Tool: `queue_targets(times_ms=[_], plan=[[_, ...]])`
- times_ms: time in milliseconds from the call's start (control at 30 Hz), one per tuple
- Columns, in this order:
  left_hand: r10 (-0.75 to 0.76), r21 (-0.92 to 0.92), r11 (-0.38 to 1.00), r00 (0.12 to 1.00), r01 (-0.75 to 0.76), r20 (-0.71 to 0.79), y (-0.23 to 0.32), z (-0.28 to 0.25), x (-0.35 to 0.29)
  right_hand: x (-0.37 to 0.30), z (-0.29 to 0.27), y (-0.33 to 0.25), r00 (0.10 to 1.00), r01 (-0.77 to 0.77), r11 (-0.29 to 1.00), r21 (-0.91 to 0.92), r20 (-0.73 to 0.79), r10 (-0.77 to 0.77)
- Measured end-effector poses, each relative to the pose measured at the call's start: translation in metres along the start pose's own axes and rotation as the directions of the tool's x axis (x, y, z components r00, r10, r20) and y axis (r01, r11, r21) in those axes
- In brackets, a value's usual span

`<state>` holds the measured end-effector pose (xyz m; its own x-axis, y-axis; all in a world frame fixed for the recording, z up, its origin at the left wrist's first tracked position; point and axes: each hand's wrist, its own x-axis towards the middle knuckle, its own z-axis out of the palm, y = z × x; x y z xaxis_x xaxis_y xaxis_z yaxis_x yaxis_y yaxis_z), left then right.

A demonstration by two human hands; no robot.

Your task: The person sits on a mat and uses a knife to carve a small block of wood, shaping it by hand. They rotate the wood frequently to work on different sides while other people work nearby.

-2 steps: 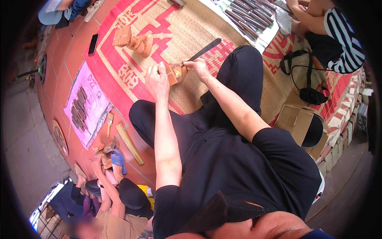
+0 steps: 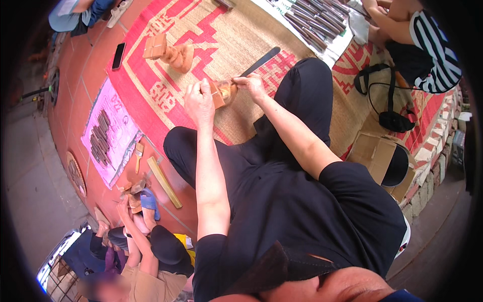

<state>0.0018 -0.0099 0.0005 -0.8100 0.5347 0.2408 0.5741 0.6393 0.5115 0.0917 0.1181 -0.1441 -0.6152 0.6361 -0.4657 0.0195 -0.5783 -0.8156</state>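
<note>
My left hand [image 2: 200, 100] is closed on a carved block of orange-brown wood [image 2: 220, 96], keeping it just above the mat in front of my crossed legs. On the carving's right side, my right hand [image 2: 250, 85] pinches a long, dark, flat tool [image 2: 261, 61] that looks like a file. The tool slants up and away to the right, its near end by the carving. Fingers hide part of both the wood and the tool. Farther off to the left, a similar wooden carving [image 2: 173, 54] with a square base lies on the red and straw-coloured mat [image 2: 226, 40].
A black phone [image 2: 118, 56] lies at the mat's left edge. Dark rods rest on a pink sheet [image 2: 116, 166], near a brush [image 2: 139, 157] and a wooden strip [image 2: 164, 182]. Many dark-handled tools [image 2: 317, 22] lie far right. A cardboard box [image 2: 372, 153] stands right. Other people sit nearby.
My right hand and the dark tool have shifted very slightly to the right. My left hand and the carving look the same.
</note>
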Motion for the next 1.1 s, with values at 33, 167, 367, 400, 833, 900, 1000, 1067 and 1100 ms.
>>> queue_targets(times_ms=[33, 167, 367, 400, 833, 900, 1000, 1067, 1100], plan=[[0.005, 0.024, 1.000, 1.000, -0.005, 0.004, -0.002, 0.000, 0.001, -0.001, 0.000, 0.000, 1.000, 0.018, 0.999, 0.043, -0.016, -0.018], [0.017, -0.011, 1.000, 1.000, -0.017, -0.021, -0.004, 0.002, -0.002, -0.002, 0.001, -0.003, 0.999, 0.037, 0.994, 0.101, 0.016, -0.038], [0.015, -0.045, 0.999, 0.999, -0.017, -0.030, 0.003, 0.004, 0.007, 0.014, -0.004, 0.002, 1.000, 0.025, 0.998, -0.059, -0.012, -0.025], [0.016, -0.037, 0.999, 1.000, -0.017, -0.027, 0.003, 0.004, 0.006, 0.016, -0.006, 0.003, 0.999, 0.016, 1.000, -0.009, -0.046, -0.016], [0.006, -0.035, 0.999, 1.000, -0.007, -0.016, 0.001, 0.005, 0.006, 0.009, 0.005, -0.019, 0.997, 0.056, 0.997, 0.049, -0.049, -0.054], [-0.008, -0.054, 0.999, 1.000, 0.007, -0.007, 0.004, 0.004, 0.007, 0.007, 0.009, -0.025, 0.999, 0.028, 1.000, 0.006, 0.040, -0.028], [-0.011, -0.031, 0.999, 1.000, 0.011, -0.007, 0.002, 0.004, 0.007, -0.011, 0.016, -0.039, 0.991, 0.081, 0.977, -0.199, 0.121, -0.058], [-0.006, -0.032, 0.999, 1.000, 0.006, -0.010, 0.003, 0.005, 0.008, 0.000, 0.012, -0.030, 0.994, 0.076, 0.989, -0.130, 0.093, -0.064], [-0.008, -0.047, 0.999, 1.000, 0.007, -0.012, 0.005, 0.004, 0.008, 0.005, 0.011, -0.029, 0.996, 0.082, 0.993, -0.085, 0.041, -0.079]])
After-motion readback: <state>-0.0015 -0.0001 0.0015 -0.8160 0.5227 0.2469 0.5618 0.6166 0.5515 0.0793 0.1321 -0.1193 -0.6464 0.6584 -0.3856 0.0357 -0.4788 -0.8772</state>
